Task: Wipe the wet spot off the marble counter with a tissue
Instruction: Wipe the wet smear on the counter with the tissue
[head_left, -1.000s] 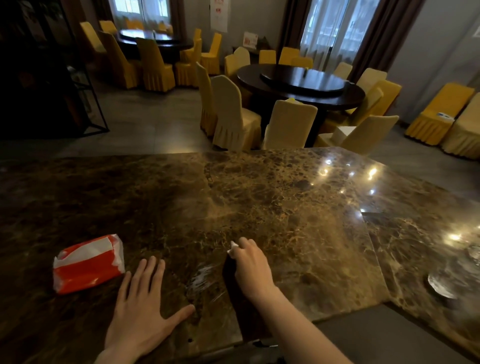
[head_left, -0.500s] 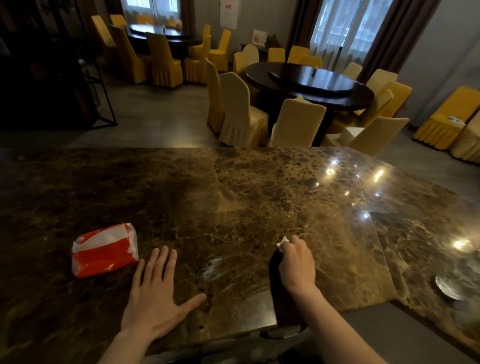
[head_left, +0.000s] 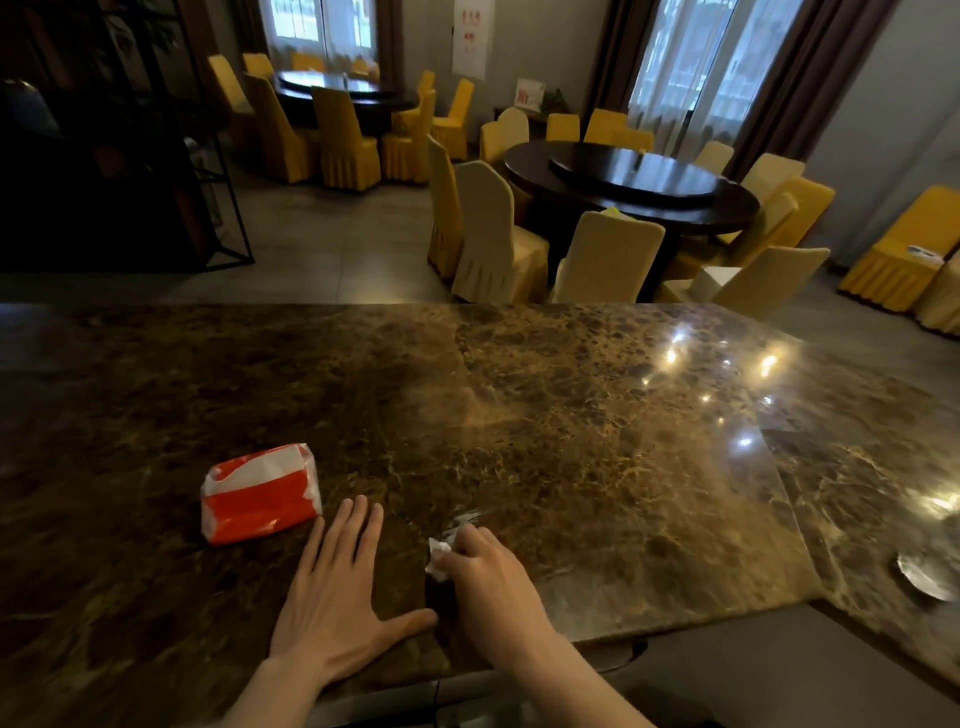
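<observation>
A brown marble counter (head_left: 571, 415) fills the lower half of the view. My right hand (head_left: 488, 587) presses a crumpled white tissue (head_left: 439, 558) onto it near the front edge. A small shiny wet streak (head_left: 465, 518) shows just beyond the fingers. My left hand (head_left: 337, 597) lies flat on the counter with fingers spread, its thumb close to the right hand. A red and white tissue pack (head_left: 260, 491) rests just left of the left hand's fingertips.
A second marble slab (head_left: 872, 493) joins on the right, with a round metal fitting (head_left: 922, 574) set in it. Beyond the counter stand a dark round table (head_left: 634, 182), yellow and cream covered chairs, and a black metal rack (head_left: 208, 182) at the left.
My right hand has slid the tissue leftward across the counter to the wet streak, ending close to the left thumb. The wet patch looks smaller. The left hand stays flat.
</observation>
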